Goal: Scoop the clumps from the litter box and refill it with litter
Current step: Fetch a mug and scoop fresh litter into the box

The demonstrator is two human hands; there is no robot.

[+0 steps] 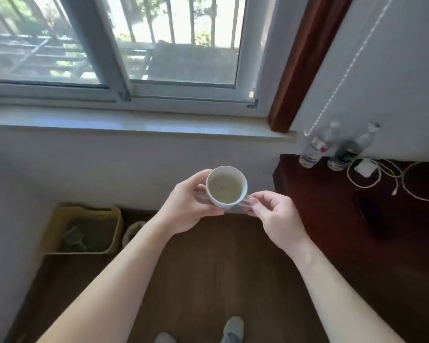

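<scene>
Well, from my remote seat I had both hands raised in front of the chest, sharing one white cup (226, 188). The left hand (188, 206) curled round the cup's left wall, thumb at the rim and fingers wrapped underneath, so it took the weight. The right hand (275, 214) only pinched the clear handle (245, 200) sticking out on the right between thumb and forefinger, its other fingers loosely folded; I read that as a steadying hold to keep the mouth level. The cup held something pale and beige nearly to halfway. I could not tell whether it was litter or liquid.

The yellow litter box (114, 233) sat on the wooden floor (208, 268) down to my left, pushed against the wall under the window sill (134, 122) and well apart from the cup. A pale green scoop (73, 237) lay inside it on the dark litter, handy for the clumps, and a whitish round thing (133, 232) stood just beside the box, too blurred to name.

Two plastic bottles (316, 147) and a looped cable (372, 174) occupied the dark red table (332, 219) on the right. Judging by this, the cup was meant for the refill and had yet to be carried over to the box.
</scene>
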